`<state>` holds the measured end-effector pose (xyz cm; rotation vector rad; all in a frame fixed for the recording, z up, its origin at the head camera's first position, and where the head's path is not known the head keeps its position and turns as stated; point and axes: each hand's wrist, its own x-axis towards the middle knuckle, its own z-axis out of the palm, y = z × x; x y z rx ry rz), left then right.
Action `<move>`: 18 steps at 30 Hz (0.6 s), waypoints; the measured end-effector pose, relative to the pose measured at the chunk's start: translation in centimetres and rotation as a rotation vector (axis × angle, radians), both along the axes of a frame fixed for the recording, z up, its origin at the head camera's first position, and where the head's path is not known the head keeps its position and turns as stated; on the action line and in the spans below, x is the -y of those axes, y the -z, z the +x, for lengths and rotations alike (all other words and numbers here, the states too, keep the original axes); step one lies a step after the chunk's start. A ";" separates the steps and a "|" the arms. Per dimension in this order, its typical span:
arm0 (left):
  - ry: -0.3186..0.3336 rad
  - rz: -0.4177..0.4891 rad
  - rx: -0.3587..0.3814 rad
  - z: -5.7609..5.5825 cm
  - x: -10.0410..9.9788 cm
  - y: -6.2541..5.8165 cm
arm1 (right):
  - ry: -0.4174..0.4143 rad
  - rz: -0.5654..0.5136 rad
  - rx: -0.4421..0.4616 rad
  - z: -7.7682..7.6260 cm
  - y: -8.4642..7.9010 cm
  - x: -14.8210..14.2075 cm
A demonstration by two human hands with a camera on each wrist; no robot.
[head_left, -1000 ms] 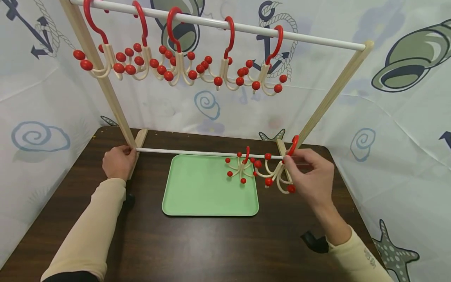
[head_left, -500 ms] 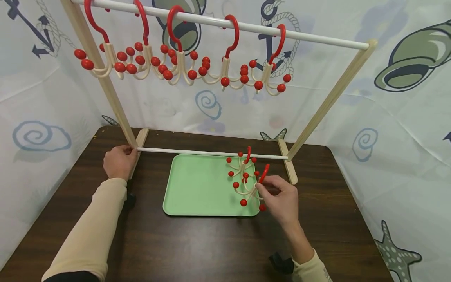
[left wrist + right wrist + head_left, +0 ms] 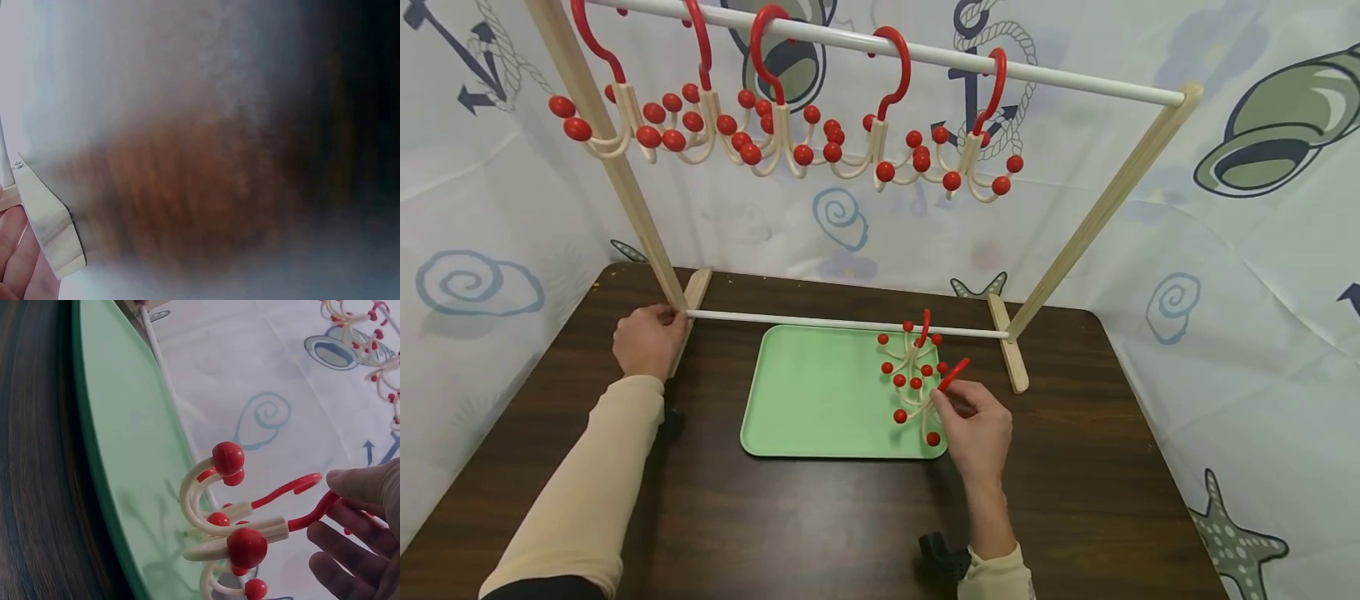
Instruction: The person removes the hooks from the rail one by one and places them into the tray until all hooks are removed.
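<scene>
In the head view, my right hand (image 3: 977, 429) pinches the red hook of a cream hanger with red balls on its curved arms (image 3: 272, 529), low over the right side of the green tray (image 3: 820, 400). The right wrist view shows thumb and fingers on the hook, with the arms pointing away from the hand. A second hanger of the same kind (image 3: 912, 352) is just behind, at the tray's back right, its red hook overlapping the lower white bar. My left hand (image 3: 647, 342) grips the foot of the rack's left wooden post (image 3: 658, 265); the left wrist view is mostly blurred.
Several like hangers (image 3: 782, 125) hang from the upper white rail (image 3: 1075, 89). The lower white bar (image 3: 775, 318) crosses behind the tray between the posts. The right post (image 3: 1097, 217) stands on a wooden foot (image 3: 1013, 367). A printed curtain (image 3: 925, 242) encloses the dark table (image 3: 820, 533).
My right hand has carried the hanger from the rack's right post leftward and toward me, over the tray's right side. The left hand stays at the left post's foot.
</scene>
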<state>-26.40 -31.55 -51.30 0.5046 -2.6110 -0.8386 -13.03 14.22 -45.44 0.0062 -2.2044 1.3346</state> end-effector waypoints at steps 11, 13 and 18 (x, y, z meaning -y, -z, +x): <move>0.013 0.001 0.002 0.0 -0.1 -0.3 | -0.018 0.002 0.040 -0.8 1.2 1.3; 0.013 -0.003 0.004 0.1 -0.1 -0.2 | -0.026 0.002 0.062 -0.7 1.4 1.4; 0.017 -0.012 0.009 0.1 0.1 -0.2 | -0.041 0.009 0.099 -0.7 1.8 1.6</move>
